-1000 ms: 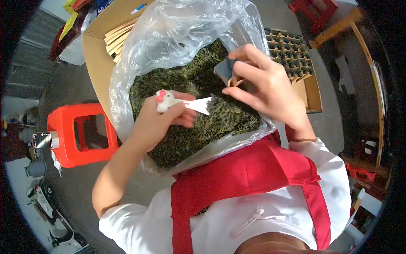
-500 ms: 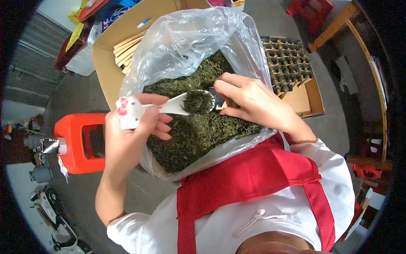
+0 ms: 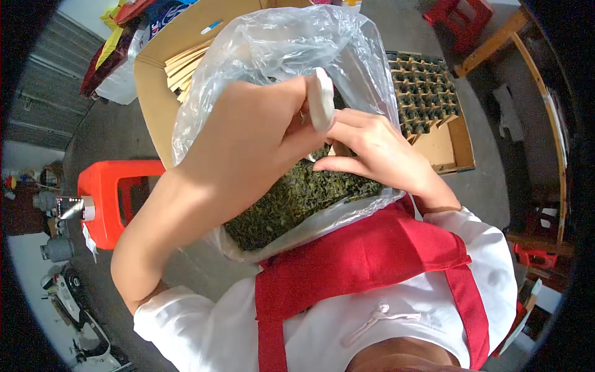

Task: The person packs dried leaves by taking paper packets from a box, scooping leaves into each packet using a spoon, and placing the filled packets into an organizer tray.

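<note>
My left hand (image 3: pixel 245 139) is closed around a white spoon (image 3: pixel 321 102) whose thick handle end points up. The spoon's bowl is hidden behind the hand, close to my right fingers. My right hand (image 3: pixel 381 146) pinches a small tan packet (image 3: pixel 338 149), mostly covered by the fingers. Both hands are over a clear plastic bag (image 3: pixel 266 49) of dark green dried leaves (image 3: pixel 310 201), which look like tea.
The bag sits in a cardboard box (image 3: pixel 152 93) with flat tan packets (image 3: pixel 185 68) along its left side. At right, a shallow carton (image 3: pixel 465 139) holds rows of small dark-filled packets (image 3: pixel 424 90). A red stool (image 3: pixel 102 204) with a phone (image 3: pixel 71 208) stands at left.
My left hand has moved right and turned over, tipping the leaf-filled spoon from level to steep beside my right fingers. My right hand stays nearly in place.
</note>
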